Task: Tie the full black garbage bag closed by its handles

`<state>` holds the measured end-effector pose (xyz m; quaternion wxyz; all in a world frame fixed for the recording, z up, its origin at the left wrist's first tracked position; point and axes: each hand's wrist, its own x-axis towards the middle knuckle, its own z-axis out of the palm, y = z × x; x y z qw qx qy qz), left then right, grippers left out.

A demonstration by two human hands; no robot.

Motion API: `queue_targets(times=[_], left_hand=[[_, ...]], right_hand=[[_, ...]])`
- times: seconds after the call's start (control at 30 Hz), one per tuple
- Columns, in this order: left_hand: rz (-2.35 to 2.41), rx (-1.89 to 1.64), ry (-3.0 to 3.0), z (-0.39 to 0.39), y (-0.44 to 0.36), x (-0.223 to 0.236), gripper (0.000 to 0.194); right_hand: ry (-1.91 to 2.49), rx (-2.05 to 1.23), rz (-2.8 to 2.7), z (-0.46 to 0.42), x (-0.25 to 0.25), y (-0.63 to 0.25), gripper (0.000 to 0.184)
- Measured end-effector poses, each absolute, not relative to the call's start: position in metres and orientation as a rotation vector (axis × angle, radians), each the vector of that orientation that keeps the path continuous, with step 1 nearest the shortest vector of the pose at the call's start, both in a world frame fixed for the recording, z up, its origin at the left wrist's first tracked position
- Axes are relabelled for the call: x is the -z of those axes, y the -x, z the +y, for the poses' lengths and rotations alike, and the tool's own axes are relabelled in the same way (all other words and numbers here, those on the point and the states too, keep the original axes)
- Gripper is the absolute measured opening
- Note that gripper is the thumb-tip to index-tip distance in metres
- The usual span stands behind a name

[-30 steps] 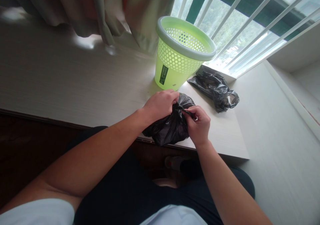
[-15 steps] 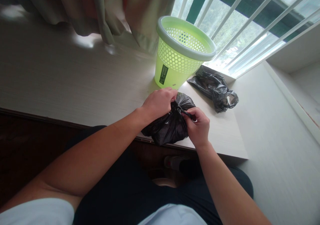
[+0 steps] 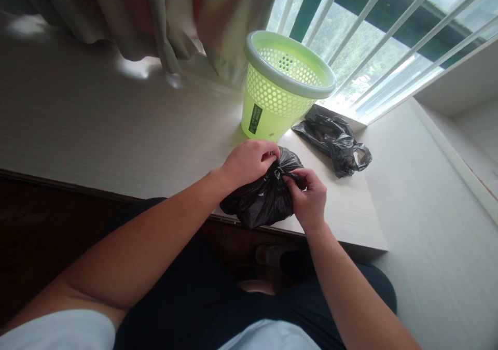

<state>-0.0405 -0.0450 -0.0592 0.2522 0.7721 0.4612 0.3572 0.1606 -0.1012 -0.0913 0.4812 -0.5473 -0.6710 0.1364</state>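
Note:
A full black garbage bag (image 3: 268, 205) rests at the front edge of the pale sill board, its top twisted into a knot. My left hand (image 3: 251, 161) is closed at the far left side of the knot, fingertips pinching the plastic there. On the right, my right hand (image 3: 309, 194) pinches a twisted end of the bag between thumb and fingers. Just behind the bag stands a light green trash can (image 3: 280, 88), upright, with a grey rim and a dark label.
Another black plastic bag (image 3: 336, 140), crumpled, lies right of the trash can by the window bars (image 3: 365, 33). A curtain (image 3: 175, 23) hangs at the back left. A white panel (image 3: 436, 194) bounds the board (image 3: 116, 137) on the right.
The hands stay at the knot with only slight finger movement; the left fingers have shifted a little on the plastic. The whole view has moved slightly.

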Motion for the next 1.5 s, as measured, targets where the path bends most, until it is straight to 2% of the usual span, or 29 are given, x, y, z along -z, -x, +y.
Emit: queue_targets(times=[0.17, 0.33, 0.47, 0.6, 1.03, 1.27, 1.5], left_hand=[[1.164, -0.895, -2.114, -0.05, 0.036, 0.058, 0.015], [1.265, -0.777, -2.194, -0.053, 0.033, 0.057, 0.014], [1.266, -0.718, -2.19, -0.052, 0.034, 0.057, 0.019], [1.068, -0.794, -2.089, -0.048, 0.035, 0.058, 0.025], [0.983, -0.894, -1.84, -0.043, 0.029, 0.068, 0.012], [0.924, -0.841, -1.76, -0.041, 0.03, 0.068, 0.017], [1.016, -0.789, -1.768, -0.04, 0.03, 0.065, 0.017]], right_hand=[[1.395, -0.363, -1.581, -0.101, 0.094, -0.165, 0.018], [1.45, -0.364, -1.552, -0.101, 0.095, -0.168, 0.029], [1.458, -0.382, -1.619, -0.101, 0.09, -0.165, 0.037], [1.423, -0.365, -1.703, -0.102, 0.086, -0.162, 0.038], [1.262, -0.459, -1.771, -0.109, 0.088, -0.174, 0.034], [1.033, -0.462, -1.957, -0.115, 0.084, -0.181, 0.015], [1.082, -0.376, -1.927, -0.11, 0.083, -0.185, 0.005]])
